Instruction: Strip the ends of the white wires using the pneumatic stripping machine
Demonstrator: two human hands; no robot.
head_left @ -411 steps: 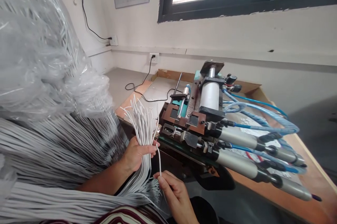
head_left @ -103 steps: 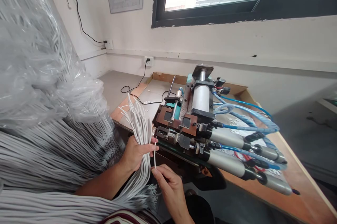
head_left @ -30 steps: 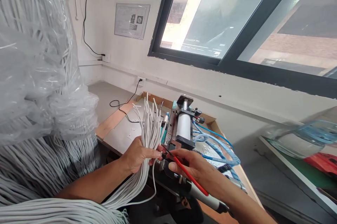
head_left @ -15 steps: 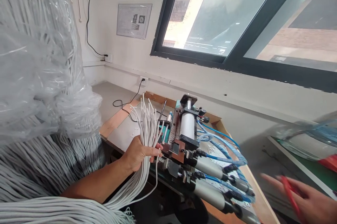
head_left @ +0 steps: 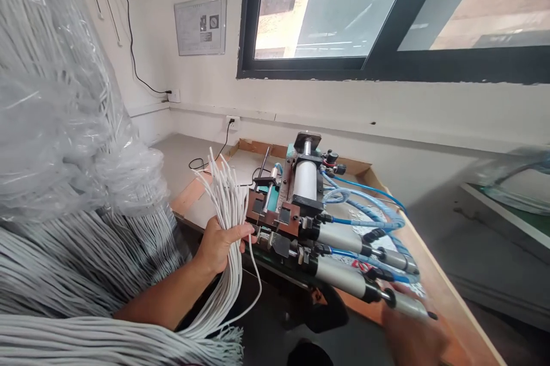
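Observation:
My left hand (head_left: 223, 243) is closed around a bundle of thin white cables (head_left: 230, 200), their loose ends fanning upward. One cable is parted from the rest at my thumb and loops down beside the bundle. The cable tips are close to the left side of a pneumatic machine (head_left: 306, 183) with brown plates at its front. Smeared by motion, my right hand (head_left: 410, 329) reaches in at the lower right, beside the machine's lower cylinder (head_left: 339, 274); its fingers are mostly hidden. A red object (head_left: 361, 266) shows partly between the two lower cylinders.
Large stacks of grey-white cable (head_left: 86, 263), partly wrapped in clear plastic (head_left: 81, 142), fill the left side. Blue air hoses (head_left: 365, 205) curve around the machine's right. A wooden rim (head_left: 447, 286) edges the bench, and white scraps lie beneath the hoses.
My right hand has swung left from the far right, where it held a red tool, to the lower cylinders. My left hand keeps its hold on the cables, slightly lower left of the plates.

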